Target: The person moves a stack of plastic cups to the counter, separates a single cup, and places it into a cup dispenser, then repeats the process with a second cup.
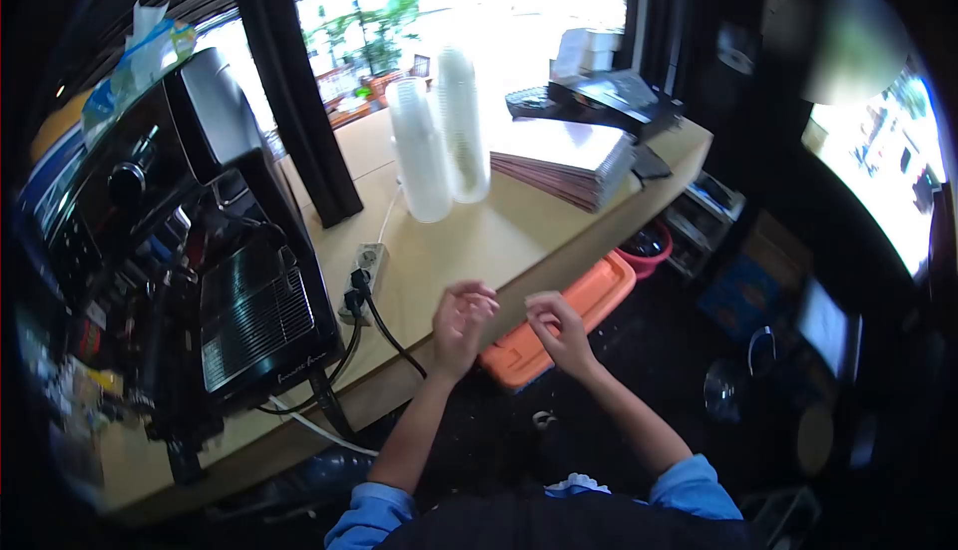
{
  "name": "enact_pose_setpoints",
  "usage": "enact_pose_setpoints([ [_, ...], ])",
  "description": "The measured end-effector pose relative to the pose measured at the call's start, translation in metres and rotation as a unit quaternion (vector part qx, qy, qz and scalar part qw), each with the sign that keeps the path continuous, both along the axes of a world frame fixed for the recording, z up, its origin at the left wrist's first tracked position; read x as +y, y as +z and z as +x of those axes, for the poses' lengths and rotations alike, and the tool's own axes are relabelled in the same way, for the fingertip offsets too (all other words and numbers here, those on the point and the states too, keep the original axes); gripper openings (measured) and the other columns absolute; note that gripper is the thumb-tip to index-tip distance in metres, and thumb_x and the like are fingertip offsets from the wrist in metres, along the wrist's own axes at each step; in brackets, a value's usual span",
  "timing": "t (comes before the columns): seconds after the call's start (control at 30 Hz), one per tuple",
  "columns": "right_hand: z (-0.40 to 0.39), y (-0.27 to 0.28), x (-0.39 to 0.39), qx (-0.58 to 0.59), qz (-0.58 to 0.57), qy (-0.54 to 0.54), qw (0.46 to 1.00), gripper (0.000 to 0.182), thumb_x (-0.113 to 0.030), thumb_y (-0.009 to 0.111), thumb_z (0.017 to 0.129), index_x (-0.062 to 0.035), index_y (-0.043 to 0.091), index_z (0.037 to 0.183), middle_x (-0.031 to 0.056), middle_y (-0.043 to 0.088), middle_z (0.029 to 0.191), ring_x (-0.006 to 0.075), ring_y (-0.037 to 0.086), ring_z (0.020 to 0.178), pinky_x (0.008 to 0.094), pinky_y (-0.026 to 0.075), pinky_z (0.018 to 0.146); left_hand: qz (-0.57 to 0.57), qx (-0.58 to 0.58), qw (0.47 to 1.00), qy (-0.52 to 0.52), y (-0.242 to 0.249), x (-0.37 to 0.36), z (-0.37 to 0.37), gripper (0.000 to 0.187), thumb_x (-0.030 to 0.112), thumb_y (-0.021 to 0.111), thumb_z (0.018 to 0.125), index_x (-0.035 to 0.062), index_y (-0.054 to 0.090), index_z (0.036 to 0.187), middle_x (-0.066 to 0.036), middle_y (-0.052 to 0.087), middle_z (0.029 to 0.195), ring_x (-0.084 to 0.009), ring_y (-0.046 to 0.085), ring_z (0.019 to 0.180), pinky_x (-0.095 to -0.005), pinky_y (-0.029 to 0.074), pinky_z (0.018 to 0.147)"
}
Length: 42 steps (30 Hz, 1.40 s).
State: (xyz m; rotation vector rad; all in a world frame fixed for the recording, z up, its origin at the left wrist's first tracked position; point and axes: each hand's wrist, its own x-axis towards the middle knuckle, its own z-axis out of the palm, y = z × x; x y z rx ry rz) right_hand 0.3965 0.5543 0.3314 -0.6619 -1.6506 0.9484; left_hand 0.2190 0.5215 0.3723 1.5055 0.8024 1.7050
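My left hand (463, 328) is raised near the counter's front edge, its fingers curled but apart, with nothing visible in it. Just to the right, my right hand (561, 332) hovers in front of an orange lid (589, 300), fingers loosely bent and holding nothing that I can see. A gap separates the two hands. On the wooden counter (449, 251), beyond my hands, stand two tall stacks of clear plastic cups, a front one (423, 161) and a back one (465, 141). A power strip (368, 263) with black plugs lies left of my left hand.
A black coffee machine (259, 310) fills the counter's left side. Behind the cups, a dark post (299, 101) rises. A pile of flat sheets (569, 156) and a black device (624, 101) sit at the right end. A red tub (649, 263) is on the floor.
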Motion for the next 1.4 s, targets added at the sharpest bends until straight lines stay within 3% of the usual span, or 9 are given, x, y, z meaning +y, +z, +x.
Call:
enact_pose_setpoints([
  [0.23,-0.065,0.028,0.168,-0.161,-0.048,0.159,0.973,0.055,-0.021,0.064,0.08,-0.0005,0.042,0.126,0.0189,0.049,0.124,0.0293,0.051,0.113,0.0377,0.046,0.089,-0.097,-0.138,0.951,0.26,0.021,0.118,-0.036,0.034,0.019,0.053,0.091,0.0066,0.043,0.121,-0.003,0.052,0.108,-0.0109,0.052,0.093,-0.0238,0.042,0.075],
  [0.37,-0.105,0.011,0.24,-0.255,0.009,0.183,0.949,0.084,-0.028,0.069,0.077,0.0052,0.021,0.138,0.026,0.038,0.132,0.0318,0.043,0.121,0.0367,0.043,0.093,-0.098,-0.143,0.896,0.41,0.0,0.197,-0.066,0.053,0.041,0.045,0.092,0.0034,0.036,0.128,-0.009,0.045,0.121,-0.017,0.046,0.106,-0.0318,0.037,0.088],
  [0.53,-0.121,0.001,0.241,-0.217,0.089,0.148,0.961,0.084,-0.014,0.064,0.075,0.0066,0.013,0.139,0.0302,0.028,0.136,0.0381,0.032,0.128,0.0395,0.031,0.106,-0.175,-0.182,0.899,0.359,-0.044,0.246,-0.116,0.084,0.067,0.023,0.087,0.0047,0.018,0.143,-0.013,0.018,0.149,-0.0231,0.012,0.139,-0.0406,0.006,0.111],
  [0.63,-0.12,-0.008,0.248,-0.185,0.097,0.161,0.965,0.087,-0.015,0.065,0.075,0.0058,0.011,0.139,0.0299,0.026,0.137,0.0389,0.033,0.128,0.0416,0.031,0.104,-0.141,-0.177,0.914,0.336,-0.016,0.242,-0.089,0.078,0.061,0.017,0.092,-0.0024,0.034,0.134,-0.015,0.041,0.134,-0.0211,0.034,0.128,-0.0317,0.022,0.107],
  [0.77,-0.118,0.0,0.248,-0.193,0.06,0.175,0.964,0.094,-0.022,0.069,0.075,0.0065,0.007,0.14,0.0295,0.023,0.139,0.0392,0.031,0.129,0.0419,0.03,0.105,-0.186,-0.166,0.908,0.336,-0.02,0.239,-0.092,0.092,0.072,0.015,0.084,-0.0029,0.034,0.134,-0.016,0.041,0.137,-0.0199,0.032,0.131,-0.0299,0.017,0.107],
  [0.83,-0.117,0.002,0.247,-0.189,0.06,0.175,0.964,0.097,-0.024,0.071,0.074,0.0068,0.006,0.14,0.0294,0.022,0.139,0.0393,0.029,0.13,0.0418,0.028,0.105,-0.22,-0.156,0.904,0.331,-0.027,0.233,-0.098,0.086,0.068,0.012,0.088,-0.0022,0.045,0.125,-0.012,0.058,0.113,-0.0181,0.048,0.112,-0.0313,0.028,0.1],
  [1.03,-0.112,0.012,0.244,-0.172,0.088,0.18,0.964,0.107,-0.031,0.076,0.069,0.0068,0.005,0.14,0.0293,0.023,0.138,0.0395,0.028,0.129,0.0433,0.027,0.106,-0.254,-0.179,0.884,0.349,-0.037,0.218,-0.112,0.083,0.069,0.02,0.087,-0.0005,0.049,0.121,-0.009,0.061,0.1,-0.0152,0.054,0.099,-0.0305,0.038,0.087],
  [1.27,-0.105,0.022,0.235,-0.152,0.042,0.192,0.969,0.107,-0.033,0.083,0.057,0.0057,0.019,0.133,0.0275,0.037,0.127,0.0389,0.039,0.121,0.0435,0.036,0.099,-0.183,-0.154,0.927,0.289,-0.04,0.208,-0.067,0.062,0.047,0.019,0.097,0.0001,0.039,0.132,-0.016,0.049,0.127,-0.0239,0.046,0.119,-0.0362,0.032,0.103],
  [1.4,-0.097,0.017,0.229,-0.126,0.008,0.179,0.976,0.103,-0.029,0.084,0.055,0.0045,0.023,0.131,0.0246,0.044,0.121,0.0377,0.047,0.113,0.0433,0.04,0.095,-0.186,-0.148,0.929,0.285,-0.036,0.191,-0.033,0.065,0.05,0.016,0.096,0.0008,0.034,0.135,-0.016,0.044,0.132,-0.0244,0.042,0.123,-0.0365,0.032,0.103],
])
